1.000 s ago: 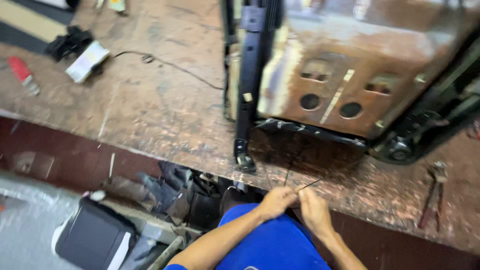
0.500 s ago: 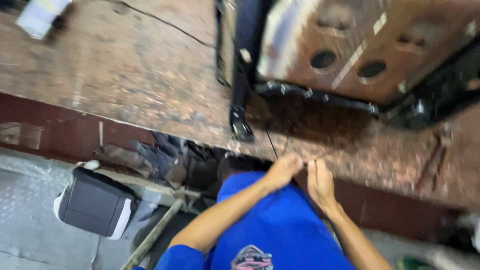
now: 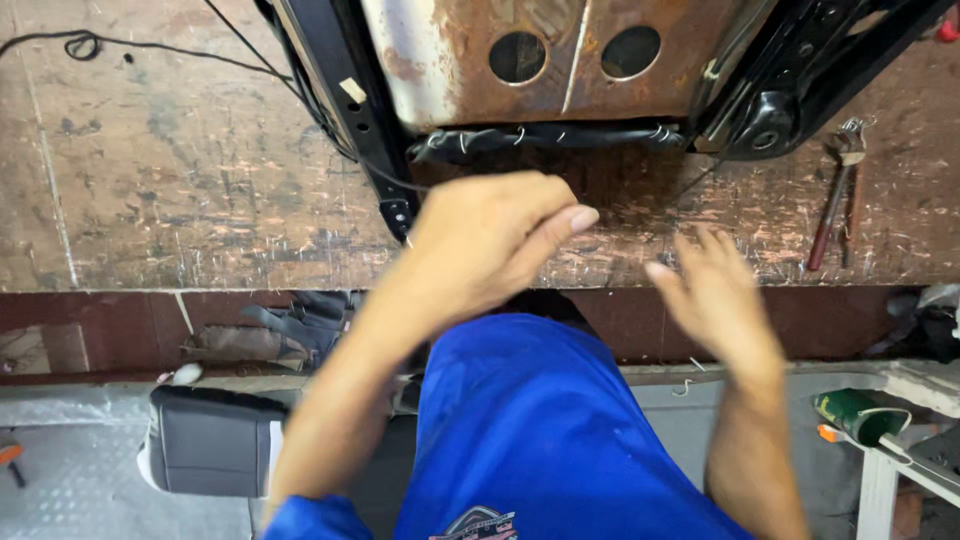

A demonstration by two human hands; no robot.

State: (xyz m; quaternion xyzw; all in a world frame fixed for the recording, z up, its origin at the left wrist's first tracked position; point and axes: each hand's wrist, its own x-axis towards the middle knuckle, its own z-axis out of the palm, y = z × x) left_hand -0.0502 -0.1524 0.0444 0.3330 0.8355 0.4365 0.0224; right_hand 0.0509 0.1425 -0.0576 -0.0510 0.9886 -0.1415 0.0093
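1. Scratched and stained, our wooden workbench point(image 3: 180, 200) fills the upper half of the view, its front edge running straight across above a dark red panel.
2. At the back of the bench lies a rusty metal seat pan point(image 3: 560, 50) with two round holes, set in a black frame point(image 3: 340, 110).
3. Along the pan's near edge runs a black bar point(image 3: 550, 138) bound with pale wire loops.
4. Our left hand point(image 3: 490, 245) hangs over the bench edge just below that bar, fingers curled in with the thumb pressed along the forefinger (a pinch, though we cannot tell whether anything sits in it).
5. Our right hand point(image 3: 715, 300) is beside it, a little apart, fingers spread and loose, holding nothing; it is blurred.
6. A thin dark wire point(image 3: 690, 185) slants from the frame's right corner down toward the right hand.
7. Red-handled pliers point(image 3: 838, 195) lie on the bench well to the right.
8. Below us are our blue garment point(image 3: 540, 430), a grey cushion point(image 3: 215, 440) on the floor, and a green can point(image 3: 860, 415).
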